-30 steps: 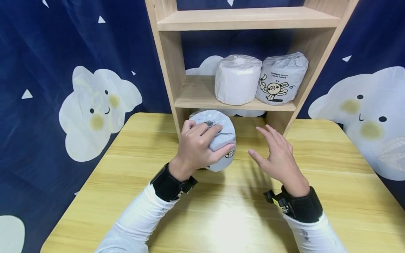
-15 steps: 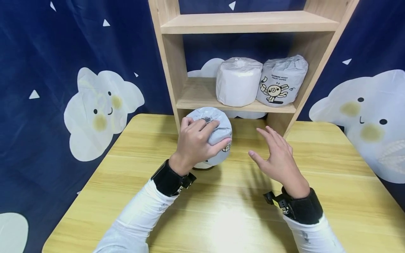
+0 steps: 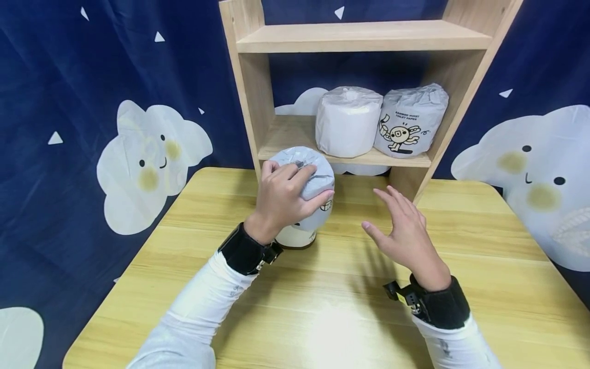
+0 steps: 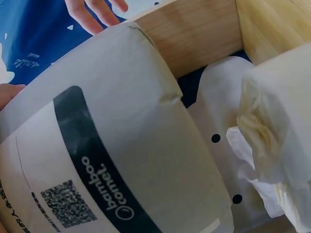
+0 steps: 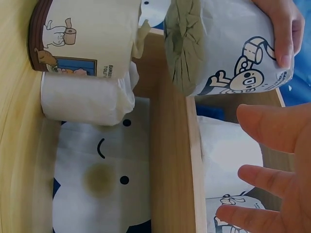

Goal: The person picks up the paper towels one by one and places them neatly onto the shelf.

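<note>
My left hand [image 3: 286, 197] grips a grey paper-wrapped toilet roll [image 3: 318, 183] from above, fingers over its top and thumb along its side. In the left wrist view this roll [image 4: 131, 116] shows a dark band and a QR code. It is raised above the table, apart from a cream printed toilet roll [image 3: 297, 238] standing below. The right wrist view shows that cream roll [image 5: 90, 34] with a white roll [image 5: 82, 99] behind it. My right hand [image 3: 407, 230] hovers right of the held roll, fingers spread, holding nothing.
A wooden shelf unit [image 3: 364, 38] stands at the back of the table [image 3: 350, 287]. Its middle shelf bears a white toilet roll [image 3: 349, 123] and a grey printed one [image 3: 410, 123] on the right side. A blue curtain [image 3: 55, 205] with clouds hangs behind.
My left hand has lifted the grey toilet roll up and slightly left. More of the cream roll beneath it now shows. My right hand has stayed nearly still.
</note>
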Demonstrator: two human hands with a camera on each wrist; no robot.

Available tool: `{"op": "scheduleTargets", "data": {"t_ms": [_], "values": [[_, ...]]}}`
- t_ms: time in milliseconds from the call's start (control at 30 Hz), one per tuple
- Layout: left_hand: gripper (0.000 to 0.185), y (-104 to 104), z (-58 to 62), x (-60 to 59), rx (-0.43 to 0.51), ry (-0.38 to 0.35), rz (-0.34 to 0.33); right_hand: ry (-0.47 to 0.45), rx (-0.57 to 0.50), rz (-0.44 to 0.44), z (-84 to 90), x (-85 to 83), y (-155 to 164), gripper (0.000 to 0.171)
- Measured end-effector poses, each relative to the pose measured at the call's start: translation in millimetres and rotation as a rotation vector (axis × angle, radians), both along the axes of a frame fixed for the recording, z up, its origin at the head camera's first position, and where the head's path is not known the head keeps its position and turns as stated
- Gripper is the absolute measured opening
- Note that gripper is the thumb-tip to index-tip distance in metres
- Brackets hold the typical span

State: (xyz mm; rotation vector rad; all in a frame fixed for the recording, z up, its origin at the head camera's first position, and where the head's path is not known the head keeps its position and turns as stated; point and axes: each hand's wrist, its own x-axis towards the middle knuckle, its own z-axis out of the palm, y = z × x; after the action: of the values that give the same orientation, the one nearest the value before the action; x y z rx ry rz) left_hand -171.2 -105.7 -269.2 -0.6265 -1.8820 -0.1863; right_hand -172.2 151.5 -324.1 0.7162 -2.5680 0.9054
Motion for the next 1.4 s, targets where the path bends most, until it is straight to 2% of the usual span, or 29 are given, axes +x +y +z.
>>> {"op": "scheduleTargets", "data": {"t_ms": [667,1167,1400], "values": [[0.049,-14.1,24.8,-9.3,-0.010,0.013,0.034,-0.001,-0.009,0.008,7.4,0.1,1.0,0.069],[0.049,-19.7,34.8,-17.2,-0.017,-0.001,0.060,0.005,-0.010,0.016,6.1,2.9,3.8,0.067],[0.049,-16.8,40.3,-19.9,-0.024,0.027,0.057,0.005,0.003,0.005,7.7,4.1,6.2,0.068]]}}
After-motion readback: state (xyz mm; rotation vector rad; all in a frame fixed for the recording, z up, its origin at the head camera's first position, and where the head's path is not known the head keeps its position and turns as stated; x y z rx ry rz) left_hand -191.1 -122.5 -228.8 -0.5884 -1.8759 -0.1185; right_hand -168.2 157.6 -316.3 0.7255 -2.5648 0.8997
